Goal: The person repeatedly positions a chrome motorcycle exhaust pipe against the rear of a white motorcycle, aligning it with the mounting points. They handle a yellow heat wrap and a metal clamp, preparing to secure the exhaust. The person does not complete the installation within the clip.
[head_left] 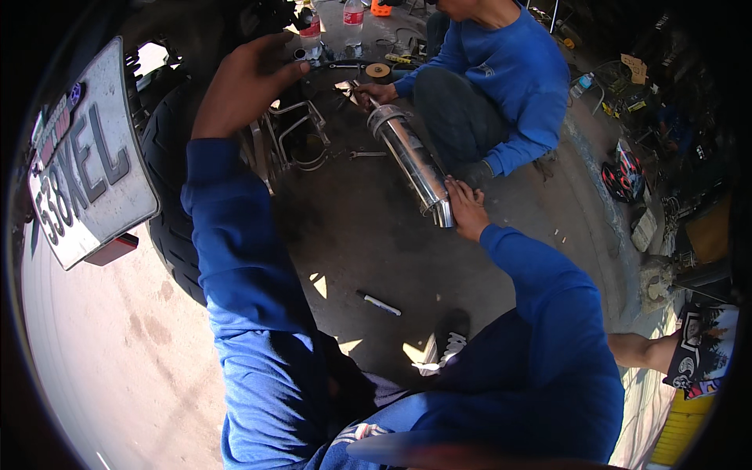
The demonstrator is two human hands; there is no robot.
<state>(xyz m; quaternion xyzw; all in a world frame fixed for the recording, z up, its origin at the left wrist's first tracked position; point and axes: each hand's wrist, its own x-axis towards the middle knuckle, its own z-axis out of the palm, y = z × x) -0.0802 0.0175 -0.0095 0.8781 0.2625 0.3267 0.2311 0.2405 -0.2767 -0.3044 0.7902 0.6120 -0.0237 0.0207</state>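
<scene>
A shiny metal exhaust muffler [411, 157] slants across the middle, its far end up and to the left. My right hand [470, 210] grips its near end, the fingers laid over the metal. At the far end a co-worker's hand [374, 94] holds the narrow pipe. My left hand [247, 84] is raised beside the motorcycle's rear, thumb and fingers apart, with nothing seen in it. Below that hand stands a bent metal tube frame [301, 137]. Part of the motorcycle behind my left hand is dark and hard to make out.
The motorcycle's rear tyre [168, 204] and licence plate [94, 160] are close on my left. A co-worker in blue [509, 70] crouches opposite. A wrench [368, 154] and a marker pen [380, 303] lie on the floor. Plastic bottles [353, 23] stand at the back.
</scene>
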